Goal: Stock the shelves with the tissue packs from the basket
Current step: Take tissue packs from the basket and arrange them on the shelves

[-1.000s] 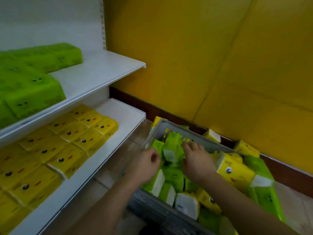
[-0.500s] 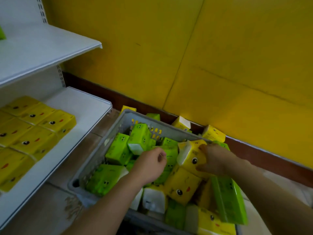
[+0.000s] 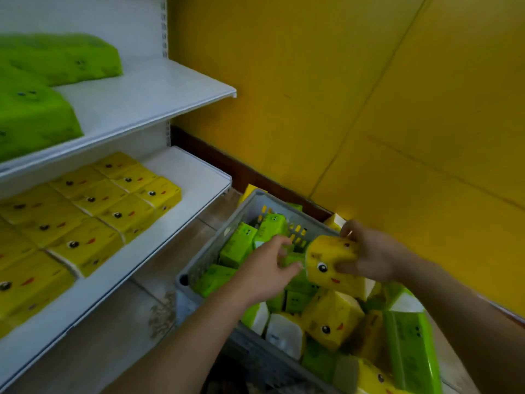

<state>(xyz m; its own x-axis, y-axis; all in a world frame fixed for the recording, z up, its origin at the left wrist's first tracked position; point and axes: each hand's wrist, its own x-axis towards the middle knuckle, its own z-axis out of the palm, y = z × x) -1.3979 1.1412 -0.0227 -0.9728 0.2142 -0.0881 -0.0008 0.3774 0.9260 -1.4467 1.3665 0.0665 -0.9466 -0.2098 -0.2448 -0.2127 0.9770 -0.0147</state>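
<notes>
My right hand has its fingers wrapped round a yellow tissue pack, thumb at the top far corner and fingertips across the printed face, so the pack is lifted clear of the pile with its face tipped toward me. My left hand sits just beside that pack's near end, its fingers loosely spread and holding nothing, the tips close to the wrapper but whether they touch it I cannot tell. Directly under both hands lies the grey basket, heaped with green and yellow packs lying at every angle, some on their ends. Beyond my left fingers, up and away, is the lower shelf, where yellow packs lie in neat rows with bare white board at the end nearest the basket; above it the upper shelf carries green packs. Behind my right fingers is the yellow wall. As I judge it, this yellow pack belongs in that open stretch of the lower shelf. The risks from here: the wrapper looks slick and soft, so a one-handed grip at one end could let it sag or slip back into the heap; swinging left, I could catch the basket rim or the shelf's front lip; and setting it down carelessly could nudge the tidy rows out of line.
</notes>
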